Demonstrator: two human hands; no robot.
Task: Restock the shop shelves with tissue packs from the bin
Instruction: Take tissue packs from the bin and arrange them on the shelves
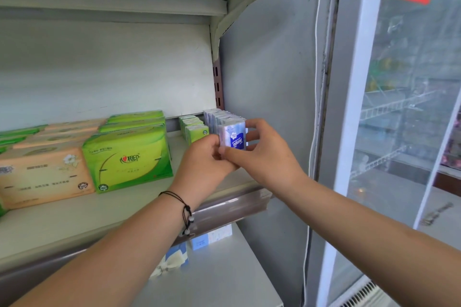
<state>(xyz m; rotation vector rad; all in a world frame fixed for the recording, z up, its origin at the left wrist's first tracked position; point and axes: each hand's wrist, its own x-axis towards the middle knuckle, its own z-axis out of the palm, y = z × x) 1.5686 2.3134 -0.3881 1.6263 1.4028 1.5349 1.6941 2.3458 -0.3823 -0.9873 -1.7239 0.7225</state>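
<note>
Tissue pack: a small pack [233, 137], shiny and silvery, with a dark blue label and white letters that read sideways. It stands up tall.
Where it is: on the shelf [74, 219], at the front of a row of silvery packs [219, 117], touching the one behind it.
Left hand: the left hand [207, 159] has its fingers curled at the pack's lower left side and grips it there. A black string band [185, 209] is on this wrist.
Right hand: the right hand [262, 154] pinches the pack, fingers over the top right and thumb low down at the front.
Small green packs: a short row [195, 128] just left of the silvery row.
Big green packs: these [129, 157] sit further left of the silvery row.
Peach packs: these [42, 174] are left of the big green ones.
Glass door: this [404, 107] is right of the shelf.
</note>
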